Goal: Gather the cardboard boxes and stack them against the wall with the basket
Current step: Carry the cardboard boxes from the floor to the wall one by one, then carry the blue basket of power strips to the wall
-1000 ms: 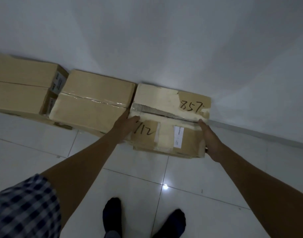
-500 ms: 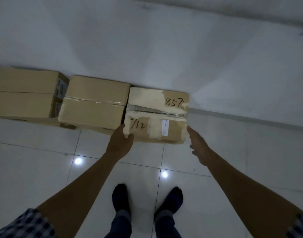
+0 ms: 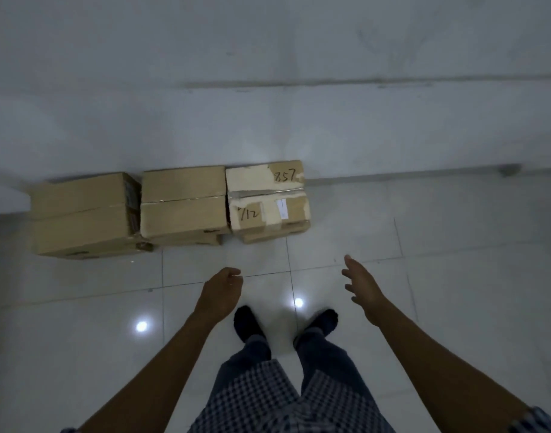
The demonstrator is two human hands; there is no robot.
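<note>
Three cardboard boxes stand in a row on the floor against the white wall. The right box (image 3: 268, 201) is torn and pale, with "857" and "12" written on it. Beside it are the middle box (image 3: 183, 204) and the left box (image 3: 80, 214). My left hand (image 3: 221, 292) hangs in front of me over the tiles with fingers loosely curled and holds nothing. My right hand (image 3: 360, 282) is out to the right with fingers spread, also holding nothing. Both hands are well short of the boxes. No basket is in view.
Glossy white floor tiles (image 3: 424, 260) stretch in front of the boxes, with light spots reflected near my feet (image 3: 283, 323). The white wall (image 3: 268, 104) runs behind the boxes with a low skirting (image 3: 424, 173) to the right.
Both hands have come off the right box and pulled back toward me. I have stepped back and straightened, so the boxes appear farther away.
</note>
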